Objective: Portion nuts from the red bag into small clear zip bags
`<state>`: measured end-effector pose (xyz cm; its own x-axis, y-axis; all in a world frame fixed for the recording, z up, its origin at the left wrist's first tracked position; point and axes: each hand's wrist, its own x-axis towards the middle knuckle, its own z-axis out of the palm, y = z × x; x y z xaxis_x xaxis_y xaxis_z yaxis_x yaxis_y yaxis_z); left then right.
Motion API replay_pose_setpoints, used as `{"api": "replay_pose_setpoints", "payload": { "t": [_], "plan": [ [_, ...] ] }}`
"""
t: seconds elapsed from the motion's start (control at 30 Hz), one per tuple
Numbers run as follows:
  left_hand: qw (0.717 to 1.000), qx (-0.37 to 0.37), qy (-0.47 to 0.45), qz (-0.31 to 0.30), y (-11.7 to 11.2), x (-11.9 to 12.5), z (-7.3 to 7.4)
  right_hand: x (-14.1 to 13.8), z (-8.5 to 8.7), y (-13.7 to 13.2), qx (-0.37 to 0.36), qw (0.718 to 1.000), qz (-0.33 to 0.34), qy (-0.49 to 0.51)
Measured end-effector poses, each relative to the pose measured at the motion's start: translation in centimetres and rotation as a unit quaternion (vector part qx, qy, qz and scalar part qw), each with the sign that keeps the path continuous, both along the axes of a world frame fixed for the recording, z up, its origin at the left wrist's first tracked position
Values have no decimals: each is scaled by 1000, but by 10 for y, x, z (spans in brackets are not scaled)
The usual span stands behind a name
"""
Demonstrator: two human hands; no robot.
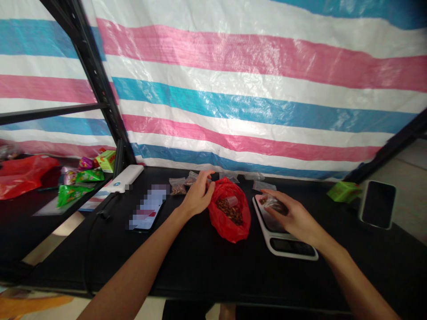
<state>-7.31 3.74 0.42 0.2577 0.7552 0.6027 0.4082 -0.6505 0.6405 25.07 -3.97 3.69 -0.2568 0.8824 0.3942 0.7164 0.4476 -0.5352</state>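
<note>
My left hand (198,194) reaches over the black table (200,262), fingers curled on a small clear filled bag (192,178) just left of a red plastic bag (230,213). The red bag lies open with brown nuts and a small clear cup inside. My right hand (289,215) hovers over the white kitchen scale (283,238), pinching a small clear bag of brown nuts (274,202) on its platform. Another filled small bag (178,186) lies to the left.
A phone (147,213) lies left of my left arm, with a white power bank (125,178) behind it. Empty clear bags (258,182) lie near the striped tarp. A green box (343,191) and a dark phone (378,203) stand right. Snack packets (76,186) fill the left shelf.
</note>
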Motion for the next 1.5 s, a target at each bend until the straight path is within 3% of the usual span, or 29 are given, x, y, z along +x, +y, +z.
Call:
{"api": "replay_pose_setpoints", "payload": {
  "t": [0.13,0.2,0.3,0.4,0.53,0.77,1.0,1.27,1.5],
  "plan": [
    [1000,-11,-3,-7,2,1,-4,34,2,-5,-11,997,-4,-72],
    [1000,-12,-4,-9,2,1,-5,44,0,-8,-26,998,-7,-55],
    [1000,-9,2,-11,1,1,-5,57,-12,-9,-13,996,-54,67],
    [1000,-7,16,-21,0,0,-5,72,-31,-7,51,970,-132,195],
    [997,-5,53,-54,-2,2,-6,82,-45,-7,65,945,-182,264],
    [988,-33,120,-87,-12,14,-11,67,-42,-11,24,957,-191,216],
    [988,-43,133,-72,-21,19,-6,64,-41,-12,58,956,-196,212],
    [997,-19,71,19,-12,10,-4,63,-41,-13,71,970,-149,177],
    [998,-23,30,56,-6,6,-5,55,-37,-17,51,991,-108,67]
  ]
}}
